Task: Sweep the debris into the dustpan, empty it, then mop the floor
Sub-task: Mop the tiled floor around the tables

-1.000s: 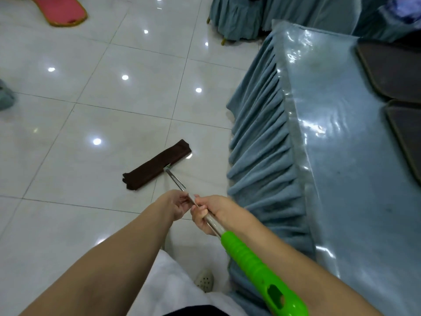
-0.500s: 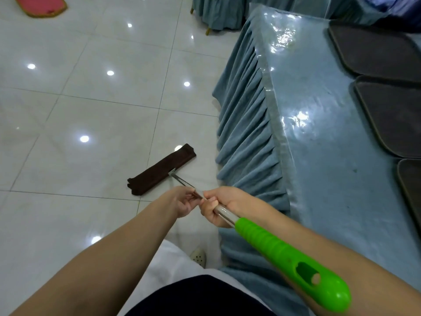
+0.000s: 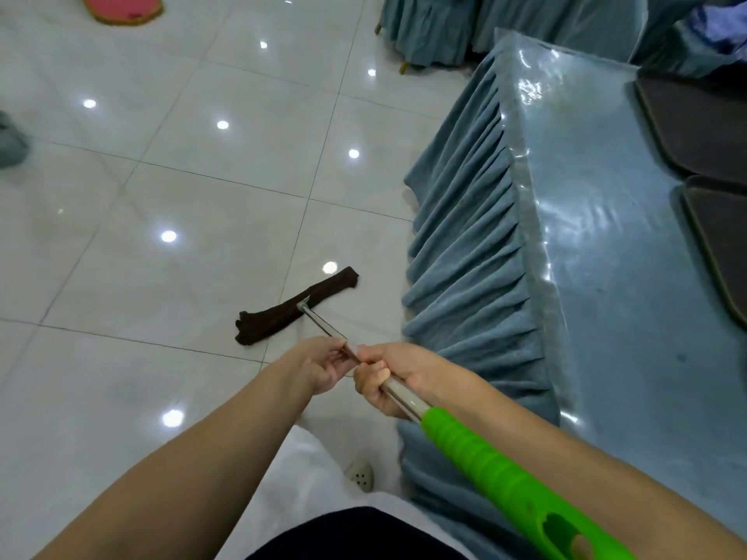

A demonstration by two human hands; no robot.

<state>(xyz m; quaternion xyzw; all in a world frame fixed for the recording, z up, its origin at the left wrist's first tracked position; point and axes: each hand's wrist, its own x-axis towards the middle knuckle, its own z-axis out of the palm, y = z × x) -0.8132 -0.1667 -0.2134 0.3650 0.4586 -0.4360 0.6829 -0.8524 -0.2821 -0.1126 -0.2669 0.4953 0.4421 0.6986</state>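
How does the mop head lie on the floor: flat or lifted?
Flat, as far as shows: the dark mop head lies stretched along the white tiles, with its metal pole rising toward both hands.

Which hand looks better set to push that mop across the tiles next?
The right hand, I'd guess. It wraps fully round the metal pole just below the green grip, in line with the shaft toward the brown mop head. The left hand only pinches the pole with its fingers, so it likely just guides.
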